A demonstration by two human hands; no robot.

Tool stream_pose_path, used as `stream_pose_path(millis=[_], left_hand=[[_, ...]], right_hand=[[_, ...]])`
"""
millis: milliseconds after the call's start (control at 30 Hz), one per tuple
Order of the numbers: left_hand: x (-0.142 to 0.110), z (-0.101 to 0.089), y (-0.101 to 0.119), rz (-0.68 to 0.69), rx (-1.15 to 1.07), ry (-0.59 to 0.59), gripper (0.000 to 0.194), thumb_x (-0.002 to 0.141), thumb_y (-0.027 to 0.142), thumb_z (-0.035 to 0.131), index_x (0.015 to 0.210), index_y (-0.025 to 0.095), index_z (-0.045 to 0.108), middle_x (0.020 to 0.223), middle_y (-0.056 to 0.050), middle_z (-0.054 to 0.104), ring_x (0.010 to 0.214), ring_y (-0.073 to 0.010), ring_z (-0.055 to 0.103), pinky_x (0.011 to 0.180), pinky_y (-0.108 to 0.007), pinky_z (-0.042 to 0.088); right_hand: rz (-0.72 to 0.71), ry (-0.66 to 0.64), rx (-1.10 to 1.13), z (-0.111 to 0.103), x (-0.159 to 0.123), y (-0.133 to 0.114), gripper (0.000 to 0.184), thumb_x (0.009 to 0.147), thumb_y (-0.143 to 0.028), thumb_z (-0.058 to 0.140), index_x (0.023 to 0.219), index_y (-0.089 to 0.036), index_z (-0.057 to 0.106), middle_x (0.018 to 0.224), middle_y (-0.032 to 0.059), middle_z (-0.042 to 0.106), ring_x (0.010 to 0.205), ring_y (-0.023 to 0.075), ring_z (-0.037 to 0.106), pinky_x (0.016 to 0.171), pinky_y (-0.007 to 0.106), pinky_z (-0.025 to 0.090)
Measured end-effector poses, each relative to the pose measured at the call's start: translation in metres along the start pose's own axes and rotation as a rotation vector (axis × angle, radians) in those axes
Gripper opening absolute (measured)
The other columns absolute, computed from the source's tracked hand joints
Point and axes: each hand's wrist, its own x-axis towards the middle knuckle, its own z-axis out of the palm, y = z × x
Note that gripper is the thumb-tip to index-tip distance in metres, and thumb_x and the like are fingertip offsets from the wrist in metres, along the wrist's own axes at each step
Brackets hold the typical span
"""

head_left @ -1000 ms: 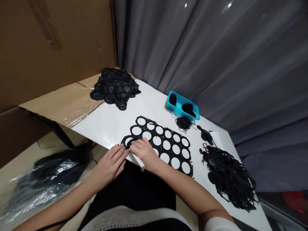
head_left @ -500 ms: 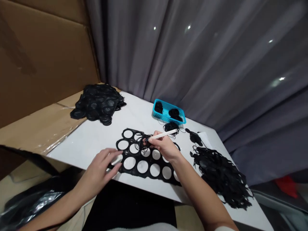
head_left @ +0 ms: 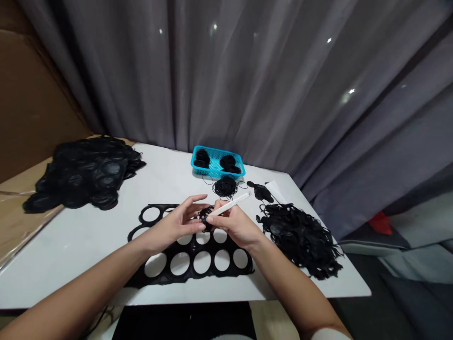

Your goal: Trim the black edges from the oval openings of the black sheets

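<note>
My right hand (head_left: 235, 223) is closed round a slim white pen-like tool (head_left: 229, 204), its far end tilted up to the right. Thin black rings (head_left: 205, 215) hang bunched at the tool's lower end, between my two hands. My left hand (head_left: 180, 222) reaches in from the left, thumb and fingers around that bunch, its index finger stretched out above. Both hands are over a flat black sheet (head_left: 191, 257) with rows of round holes, lying on the white table (head_left: 88, 245). The left hand and forearm cover part of the sheet, and the fingers partly hide the rings.
Behind my hands lie a loose heap of black rings (head_left: 225, 187) and a blue basket (head_left: 218, 152) holding more rings. A stack of black sheets (head_left: 85, 172) is at the left, a pile of black scraps (head_left: 300, 238) at the right. A grey curtain (head_left: 226, 85) hangs behind the table.
My left hand has left the sheet's left edge and come up to the bunch of rings at my right hand. The view has swung to the right.
</note>
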Motion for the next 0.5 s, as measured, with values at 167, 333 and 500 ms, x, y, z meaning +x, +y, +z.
stream_pose_path(millis=[167, 333, 500], left_hand=[[0.019, 0.001, 0.007, -0.046, -0.046, -0.042, 0.06, 0.083, 0.03, 0.077, 0.138, 0.026, 0.053, 0.095, -0.001, 0.067, 0.091, -0.018, 0.067, 0.085, -0.032, 0.05], [0.023, 0.003, 0.019, -0.053, -0.209, 0.003, 0.055, 0.088, 0.03, 0.074, 0.139, 0.026, 0.054, 0.095, -0.002, 0.066, 0.091, -0.0201, 0.07, 0.085, -0.034, 0.051], [0.023, 0.007, 0.023, -0.069, -0.318, 0.006, 0.051, 0.088, 0.024, 0.074, 0.136, 0.027, 0.057, 0.095, -0.002, 0.066, 0.093, -0.0201, 0.069, 0.087, -0.035, 0.053]], right_hand=[[0.057, -0.015, 0.107, -0.017, -0.006, -0.006, 0.048, 0.063, -0.035, 0.093, 0.07, -0.019, 0.048, 0.071, -0.0043, 0.064, 0.066, 0.0096, 0.062, 0.062, 0.021, 0.049], [0.085, -0.048, 0.223, -0.029, -0.013, -0.008, 0.047, 0.07, -0.036, 0.09, 0.075, -0.021, 0.046, 0.082, 0.0012, 0.071, 0.081, 0.0151, 0.072, 0.066, 0.021, 0.054], [0.054, -0.023, 0.257, -0.032, -0.017, -0.01, 0.044, 0.072, -0.033, 0.09, 0.077, -0.021, 0.047, 0.083, 0.0009, 0.071, 0.082, 0.0146, 0.074, 0.066, 0.019, 0.056]])
